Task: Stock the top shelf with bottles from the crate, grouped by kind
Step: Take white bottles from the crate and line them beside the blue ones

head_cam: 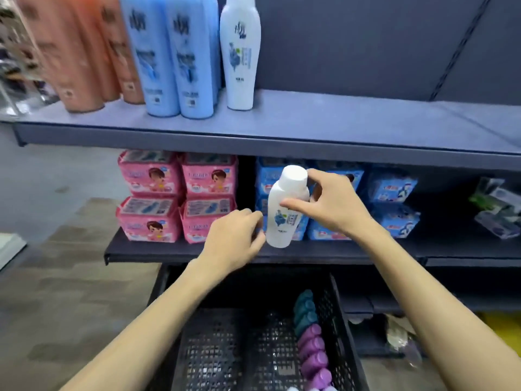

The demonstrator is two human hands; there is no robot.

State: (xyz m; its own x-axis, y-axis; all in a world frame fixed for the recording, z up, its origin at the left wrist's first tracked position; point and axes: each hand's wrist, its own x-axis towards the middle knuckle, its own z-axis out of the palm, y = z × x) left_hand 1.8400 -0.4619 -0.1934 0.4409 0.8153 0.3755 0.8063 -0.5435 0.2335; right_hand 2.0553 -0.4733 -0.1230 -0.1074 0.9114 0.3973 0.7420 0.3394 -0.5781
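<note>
My right hand (332, 204) grips a white bottle (284, 221) with a blue label near its neck, held upright in front of the middle shelf. My left hand (235, 239) is beside the bottle's lower part, fingers curled and touching its base edge. On the top shelf (352, 122) stand several orange bottles (76, 55) at the left, blue bottles (172, 57) in the middle and one matching white bottle (240, 52) to their right. Below, the black crate (225, 348) holds teal bottles (306, 311) and purple bottles (314, 354) along its right side.
The top shelf is bare to the right of the white bottle. Pink packs (174, 196) and blue packs (392, 201) fill the middle shelf behind my hands. Grey floor lies to the left.
</note>
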